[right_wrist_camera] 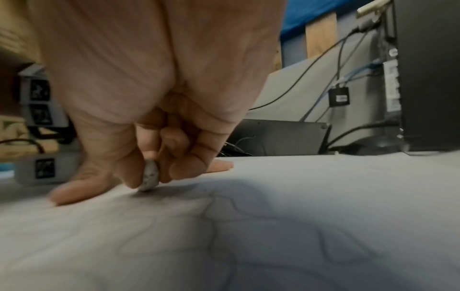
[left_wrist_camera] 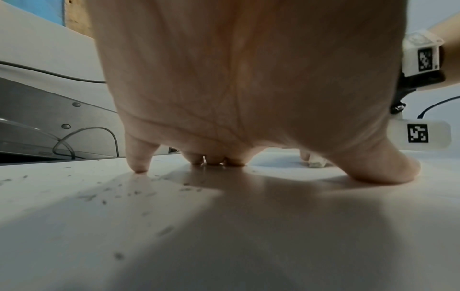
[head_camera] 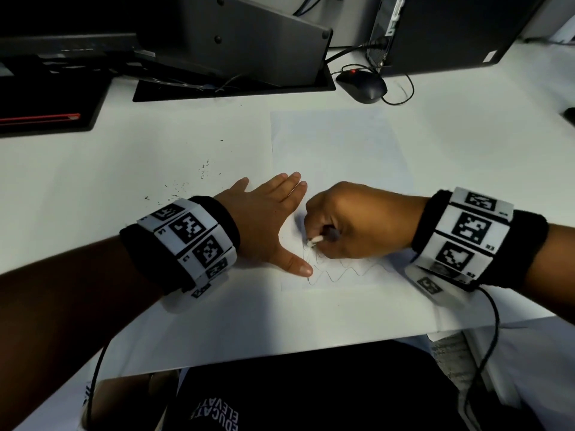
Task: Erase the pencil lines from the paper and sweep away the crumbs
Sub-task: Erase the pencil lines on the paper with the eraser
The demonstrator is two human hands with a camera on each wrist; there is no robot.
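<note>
A white sheet of paper lies on the white desk, with wavy pencil lines near its front edge. My left hand rests flat on the paper's left edge, fingers straight and thumb spread toward the lines. My right hand pinches a small white eraser whose tip touches the paper just above the lines. The right wrist view shows the grey-smudged eraser between thumb and fingers, on the paper with the pencil lines before it. Dark crumbs lie on the desk left of the paper.
A black mouse with its cable sits at the back right, a computer tower behind it. A dark monitor stand and a black keyboard stand at the back left. The desk's front edge runs just below my wrists.
</note>
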